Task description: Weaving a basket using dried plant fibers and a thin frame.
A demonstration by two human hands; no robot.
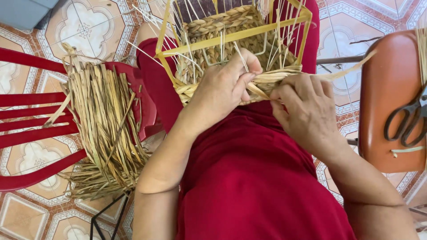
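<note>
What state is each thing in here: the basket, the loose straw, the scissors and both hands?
Woven basket: half-made, on its yellow frame, resting on the lap.
Braided strand: pinched between both hands at the basket's near edge.
Left hand: closed on the braid.
Right hand: fingers closed on the braid.
Straw bundle: loose, piled on the red chair.
Scissors: closed, lying on the orange stool.

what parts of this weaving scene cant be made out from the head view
- Half-woven straw basket on a yellow wire frame: far side cut off by the top edge.
- Left hand and right hand: fingertips buried in the braided strand.
- Dark metal scissors on the orange seat: blades cut off by the right edge.
</note>
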